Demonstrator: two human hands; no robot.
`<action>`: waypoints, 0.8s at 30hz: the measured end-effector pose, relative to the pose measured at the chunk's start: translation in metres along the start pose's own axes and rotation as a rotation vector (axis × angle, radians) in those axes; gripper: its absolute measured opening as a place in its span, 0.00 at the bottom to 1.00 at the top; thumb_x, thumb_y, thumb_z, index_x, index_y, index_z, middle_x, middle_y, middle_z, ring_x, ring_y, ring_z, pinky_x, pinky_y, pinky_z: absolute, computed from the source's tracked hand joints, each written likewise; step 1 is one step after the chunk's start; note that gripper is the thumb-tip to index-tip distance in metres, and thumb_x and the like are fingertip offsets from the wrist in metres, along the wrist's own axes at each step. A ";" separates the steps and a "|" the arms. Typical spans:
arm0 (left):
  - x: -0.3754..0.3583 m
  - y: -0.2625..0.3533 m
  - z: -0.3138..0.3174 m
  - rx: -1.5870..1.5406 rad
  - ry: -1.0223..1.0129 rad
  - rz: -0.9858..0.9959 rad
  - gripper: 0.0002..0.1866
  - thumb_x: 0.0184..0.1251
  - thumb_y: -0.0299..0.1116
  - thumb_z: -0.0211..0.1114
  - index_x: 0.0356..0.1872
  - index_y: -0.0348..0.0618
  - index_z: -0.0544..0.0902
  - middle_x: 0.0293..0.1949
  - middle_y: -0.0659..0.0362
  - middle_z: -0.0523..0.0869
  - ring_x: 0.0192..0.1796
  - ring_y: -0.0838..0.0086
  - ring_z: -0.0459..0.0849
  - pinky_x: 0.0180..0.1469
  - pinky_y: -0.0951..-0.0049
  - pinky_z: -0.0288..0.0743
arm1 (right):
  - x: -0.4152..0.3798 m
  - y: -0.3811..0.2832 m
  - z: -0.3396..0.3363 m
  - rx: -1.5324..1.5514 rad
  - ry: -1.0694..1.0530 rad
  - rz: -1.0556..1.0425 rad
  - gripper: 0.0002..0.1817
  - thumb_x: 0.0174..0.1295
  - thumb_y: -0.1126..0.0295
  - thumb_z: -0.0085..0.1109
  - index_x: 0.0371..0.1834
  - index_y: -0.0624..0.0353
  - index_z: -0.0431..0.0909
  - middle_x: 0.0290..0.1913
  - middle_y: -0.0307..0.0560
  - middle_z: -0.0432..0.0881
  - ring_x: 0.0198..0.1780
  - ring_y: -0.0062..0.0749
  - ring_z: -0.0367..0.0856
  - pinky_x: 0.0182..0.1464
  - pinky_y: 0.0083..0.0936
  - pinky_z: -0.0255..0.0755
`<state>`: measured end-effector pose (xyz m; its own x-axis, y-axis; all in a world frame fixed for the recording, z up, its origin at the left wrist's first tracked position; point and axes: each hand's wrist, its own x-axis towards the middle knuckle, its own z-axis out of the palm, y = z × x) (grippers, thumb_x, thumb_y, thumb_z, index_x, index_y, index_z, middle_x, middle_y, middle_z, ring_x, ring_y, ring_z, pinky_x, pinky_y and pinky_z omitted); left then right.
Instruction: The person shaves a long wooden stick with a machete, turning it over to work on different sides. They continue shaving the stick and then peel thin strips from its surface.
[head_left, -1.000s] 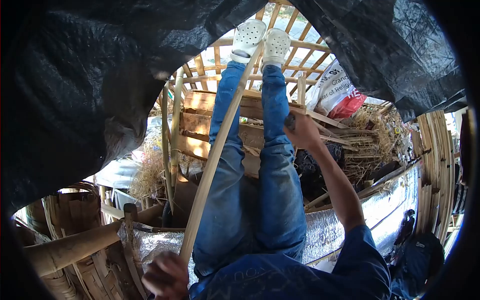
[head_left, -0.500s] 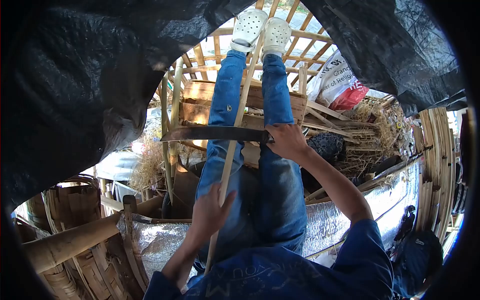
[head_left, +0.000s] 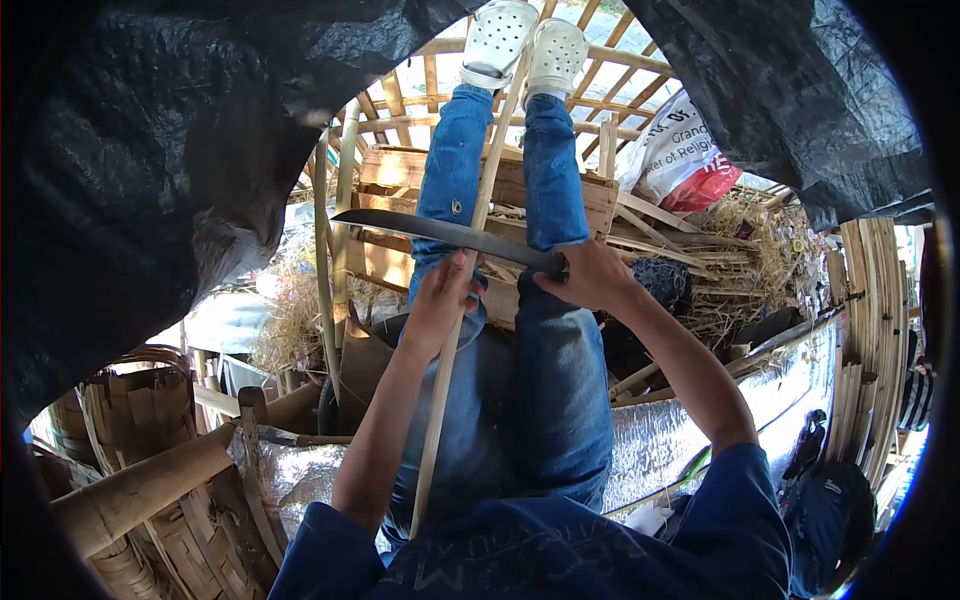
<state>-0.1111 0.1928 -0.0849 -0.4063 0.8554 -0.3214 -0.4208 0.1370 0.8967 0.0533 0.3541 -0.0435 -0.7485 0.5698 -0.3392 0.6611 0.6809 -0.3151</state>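
Two bare hands at work, head view, seen from above the lap. Left hand point(head_left: 438, 305) curled round a long pale strip point(head_left: 438, 400), thumb near the blade's lower edge; fingers partly hidden, closure looks snug. Right hand point(head_left: 597, 277) closed on the handle of a long knife point(head_left: 430, 228); the blade lies crosswise over the strip, tip pointing left, just above the left hand. Strip runs lengthwise from between white perforated shoes point(head_left: 497, 42), over the jeans point(head_left: 560, 400), down to the lap.

Surroundings: black plastic sheeting point(head_left: 130, 200) hangs across the upper left, another fold upper right, hiding what lies behind; working gap open between them. Beyond the feet, a slatted lattice. Wooden boards point(head_left: 385, 262) under and beside the shins; upright bamboo poles point(head_left: 347, 200) left of them. Right side: printed white-and-red sack point(head_left: 680, 165), loose straw point(head_left: 775, 240) below it, silvery foil sheet point(head_left: 660, 450) nearer the body, bundled slats point(head_left: 858, 350) at the edge. Lower left: thick bamboo rail point(head_left: 150, 490), woven basketry behind, both clear of the hands.
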 end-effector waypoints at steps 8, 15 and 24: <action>-0.009 -0.001 0.001 0.011 0.028 -0.116 0.27 0.74 0.57 0.43 0.43 0.41 0.77 0.30 0.62 0.77 0.22 0.84 0.71 0.18 0.84 0.60 | -0.006 0.001 0.005 0.051 -0.055 0.005 0.21 0.49 0.55 0.66 0.37 0.62 0.82 0.29 0.53 0.84 0.33 0.47 0.84 0.39 0.38 0.78; 0.000 -0.003 0.005 0.205 0.084 -0.031 0.27 0.73 0.57 0.47 0.36 0.37 0.74 0.19 0.63 0.73 0.15 0.85 0.67 0.15 0.82 0.60 | -0.003 0.004 0.005 -0.056 -0.059 0.010 0.20 0.50 0.54 0.65 0.35 0.61 0.82 0.30 0.53 0.84 0.36 0.47 0.84 0.44 0.38 0.77; 0.016 0.003 0.002 0.236 0.016 -0.191 0.26 0.73 0.56 0.45 0.34 0.39 0.71 0.16 0.67 0.69 0.14 0.86 0.65 0.13 0.82 0.58 | 0.045 0.029 -0.008 -0.091 0.095 0.043 0.17 0.49 0.55 0.66 0.32 0.60 0.83 0.28 0.53 0.83 0.34 0.47 0.84 0.42 0.38 0.78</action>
<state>-0.1173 0.2074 -0.0869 -0.3511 0.7954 -0.4940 -0.2919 0.4083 0.8649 0.0382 0.4036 -0.0605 -0.7238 0.6377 -0.2637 0.6887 0.6912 -0.2189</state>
